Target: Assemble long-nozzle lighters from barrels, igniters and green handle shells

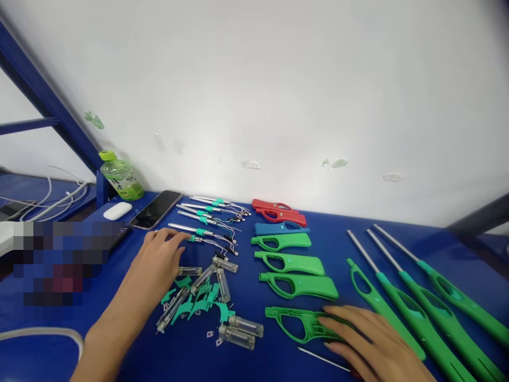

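Observation:
My left hand (157,260) lies flat on the blue table, fingertips touching the nearest metal tube with teal collar and wires (199,232). My right hand (368,339) rests on the nearest green lighter handle shell (296,321), fingers spread over its rear end. More green shells (296,284), a blue shell (278,228) and red shells (278,211) lie in a column beyond it. A heap of clear gas tanks and teal triggers (207,302) sits between my hands.
Three assembled green long-nose lighters (417,313) lie at the right. A thin metal rod (322,359) lies by my right hand. A phone (156,209), a white case (117,210) and a green drink bottle (121,178) stand at the back left, near cables (59,201).

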{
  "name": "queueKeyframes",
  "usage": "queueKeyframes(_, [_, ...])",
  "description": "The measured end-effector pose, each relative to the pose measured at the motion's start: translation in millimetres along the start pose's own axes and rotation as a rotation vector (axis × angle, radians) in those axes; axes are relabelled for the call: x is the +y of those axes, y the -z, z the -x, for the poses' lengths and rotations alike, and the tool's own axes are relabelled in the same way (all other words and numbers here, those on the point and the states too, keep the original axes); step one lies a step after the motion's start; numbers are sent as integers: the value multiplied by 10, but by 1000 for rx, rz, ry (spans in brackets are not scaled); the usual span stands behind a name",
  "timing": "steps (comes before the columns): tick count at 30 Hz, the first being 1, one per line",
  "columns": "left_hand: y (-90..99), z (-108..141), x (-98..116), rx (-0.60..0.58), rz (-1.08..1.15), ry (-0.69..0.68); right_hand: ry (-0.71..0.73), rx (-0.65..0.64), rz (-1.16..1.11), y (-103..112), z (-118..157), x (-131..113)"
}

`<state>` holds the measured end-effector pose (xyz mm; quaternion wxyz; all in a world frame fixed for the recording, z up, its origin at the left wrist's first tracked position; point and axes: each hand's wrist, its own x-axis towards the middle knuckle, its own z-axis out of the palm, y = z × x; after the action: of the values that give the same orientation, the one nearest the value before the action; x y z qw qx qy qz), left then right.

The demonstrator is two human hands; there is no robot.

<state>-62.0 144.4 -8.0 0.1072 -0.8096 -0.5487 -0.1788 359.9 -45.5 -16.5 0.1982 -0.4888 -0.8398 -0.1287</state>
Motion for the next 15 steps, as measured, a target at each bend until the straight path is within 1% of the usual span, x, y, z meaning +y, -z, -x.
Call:
queueKeyframes(3, [-24,-70,-118,-76,-58,-58,19,-10,-13,-34,4,-5])
queueKeyframes(7, [-37,-155,-163,-145,-101,-141,7,-3,-67,-60,-3,-27])
queueKeyframes(11, [-35,-224,-141,-157,-126,-212,-51,23,-127,-13,38,-19])
queueKeyframes(13, [-23,-237,-125,-145,-133,-233,-107,26,-180,37,109,-32])
queueKeyframes(15, [6,-235,-115,-126,-136,-245,-149,41,-269,94,210,-103])
